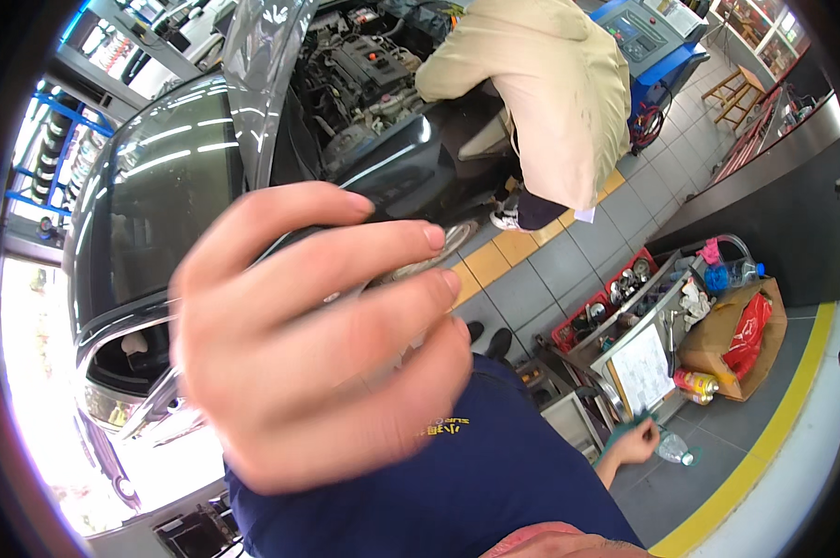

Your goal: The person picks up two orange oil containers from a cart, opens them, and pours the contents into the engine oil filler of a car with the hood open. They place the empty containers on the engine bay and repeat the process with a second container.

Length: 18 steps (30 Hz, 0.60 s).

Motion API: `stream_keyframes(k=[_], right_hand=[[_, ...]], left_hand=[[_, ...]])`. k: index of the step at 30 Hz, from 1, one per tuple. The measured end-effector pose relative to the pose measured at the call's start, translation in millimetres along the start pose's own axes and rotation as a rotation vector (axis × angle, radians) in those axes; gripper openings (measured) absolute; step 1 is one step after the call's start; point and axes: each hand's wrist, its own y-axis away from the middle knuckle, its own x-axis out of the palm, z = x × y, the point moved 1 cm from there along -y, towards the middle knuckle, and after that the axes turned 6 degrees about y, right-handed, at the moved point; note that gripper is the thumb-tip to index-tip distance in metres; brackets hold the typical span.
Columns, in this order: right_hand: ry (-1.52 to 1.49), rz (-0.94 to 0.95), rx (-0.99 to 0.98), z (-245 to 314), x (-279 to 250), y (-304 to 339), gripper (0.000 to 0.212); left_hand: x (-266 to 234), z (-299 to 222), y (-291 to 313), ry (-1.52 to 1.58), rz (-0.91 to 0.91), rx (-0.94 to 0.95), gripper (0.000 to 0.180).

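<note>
Close to the camera, my left hand (318,335) fills the left and middle of the view, back of the hand showing. Its fingers are bent and slightly apart, pointing right, and I see nothing in them; the palm is hidden and the edges are blurred. At the lower right, my right hand (636,443) is small, its fingers curled together beside a clear plastic bottle (673,450). A teal piece (615,431) shows next to it; whether the hand holds it I cannot make out. A clipboard with white paper (641,372) lies just above that hand.
A dark car (173,186) with its engine bay (369,79) exposed stands at the left. A person in a beige jacket (569,102) leans over it. On the right are a tool cart with red trays (580,319), a cardboard box (718,344), spray cans (696,382) and a blue machine (643,42).
</note>
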Motion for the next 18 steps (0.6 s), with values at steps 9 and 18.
stream_keyframes(k=[9, 18], right_hand=[[-0.287, 0.389, -0.085, 124.2, 86.1, 64.3, 0.014], [-0.461, 0.526, 0.035, 140.3, 126.2, 75.8, 0.016]], left_hand=[[-19.6, -21.0, -16.4, -0.224, 0.477, 0.135, 0.028], [-52.8, -38.7, 7.4, -0.281, 0.556, 0.126, 0.028]])
